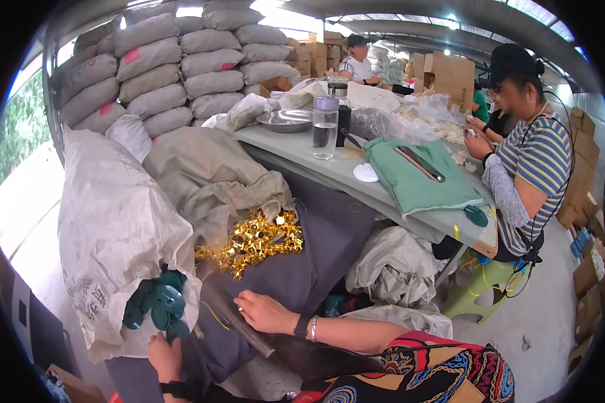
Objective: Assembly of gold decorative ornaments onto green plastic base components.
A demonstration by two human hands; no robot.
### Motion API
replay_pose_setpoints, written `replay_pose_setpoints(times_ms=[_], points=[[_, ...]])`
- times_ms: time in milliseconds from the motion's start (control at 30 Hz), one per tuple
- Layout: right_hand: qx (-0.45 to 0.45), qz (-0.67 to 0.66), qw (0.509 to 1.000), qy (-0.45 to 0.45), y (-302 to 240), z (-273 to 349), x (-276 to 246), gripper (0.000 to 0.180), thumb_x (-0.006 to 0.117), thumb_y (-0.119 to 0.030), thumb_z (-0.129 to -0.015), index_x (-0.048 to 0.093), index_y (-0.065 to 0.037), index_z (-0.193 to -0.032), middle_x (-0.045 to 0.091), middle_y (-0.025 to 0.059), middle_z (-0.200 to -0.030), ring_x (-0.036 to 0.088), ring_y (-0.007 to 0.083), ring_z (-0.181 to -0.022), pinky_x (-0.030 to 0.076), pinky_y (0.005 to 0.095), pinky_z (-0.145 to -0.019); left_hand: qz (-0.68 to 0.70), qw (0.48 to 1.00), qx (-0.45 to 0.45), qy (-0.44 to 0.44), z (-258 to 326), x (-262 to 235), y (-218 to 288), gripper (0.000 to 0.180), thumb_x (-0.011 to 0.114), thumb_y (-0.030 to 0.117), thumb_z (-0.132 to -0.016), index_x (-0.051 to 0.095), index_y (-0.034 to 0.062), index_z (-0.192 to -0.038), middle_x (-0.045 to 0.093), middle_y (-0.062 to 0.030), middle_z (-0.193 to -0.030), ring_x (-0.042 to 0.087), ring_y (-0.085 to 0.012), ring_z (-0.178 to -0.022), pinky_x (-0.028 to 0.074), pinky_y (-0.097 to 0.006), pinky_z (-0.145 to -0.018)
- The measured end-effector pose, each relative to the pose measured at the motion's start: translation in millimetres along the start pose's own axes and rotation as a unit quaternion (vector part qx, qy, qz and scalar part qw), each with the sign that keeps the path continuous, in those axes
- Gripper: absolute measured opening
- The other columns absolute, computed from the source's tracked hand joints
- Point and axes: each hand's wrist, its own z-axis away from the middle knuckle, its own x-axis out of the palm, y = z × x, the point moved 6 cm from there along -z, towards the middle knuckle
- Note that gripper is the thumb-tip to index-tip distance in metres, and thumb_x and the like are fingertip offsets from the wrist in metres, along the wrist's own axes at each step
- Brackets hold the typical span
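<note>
While the left hand sits at the lower edge of the smooth, dark-green round discs, which lie in a loose cluster in the mouth of the slumped white woven sack, its thumb and fingertips point up toward them, slightly parted; whether they pinch one cannot be told. The right hand is palm down with fingers loosely bent, near a long dark-grey bar; a tiny pale spot shows at its fingers, but whether it holds anything is unclear. Judging by their look, the discs should be light, fairly stiff and a little slippery where glossy faces overlap, so a thumb-and-finger pinch on an exposed rim seems surest. The sack's fabric looks soft and floppy, giving little support. Shiny gold-coloured small pieces are heaped beyond.
</note>
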Motion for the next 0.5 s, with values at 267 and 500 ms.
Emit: replay_pose_setpoints(times_ms=[267,500], points=[[-0.001,0.010,1.000,0.001,1.8,-3.2,0.9,0.026,0.058,-0.006,-0.080,0.057,0.005,-0.103,0.053,0.0150,-0.102,0.058,0.0303,-0.088,0.050,0.0381,-0.075,0.067,0.998,-0.015,-0.002,-7.2,1.7,-6.0,0.043,0.073,0.020,-0.063,0.060,-0.0057,-0.095,0.058,-0.0213,-0.089,0.058,-0.0400,-0.082,0.048,-0.046,-0.073],[-0.006,0.040,0.999,0.018,-3.0,-2.4,-0.8,0.030,0.056,-0.006,-0.079,0.055,0.006,-0.107,0.051,0.0148,-0.094,0.056,0.0297,-0.087,0.049,0.0380,-0.075,0.085,0.996,-0.023,-0.028,-7.0,9.0,-15.5,0.046,0.073,0.021,-0.062,0.064,-0.0046,-0.099,0.057,-0.0212,-0.092,0.058,-0.0389,-0.086,0.048,-0.043,-0.077]])
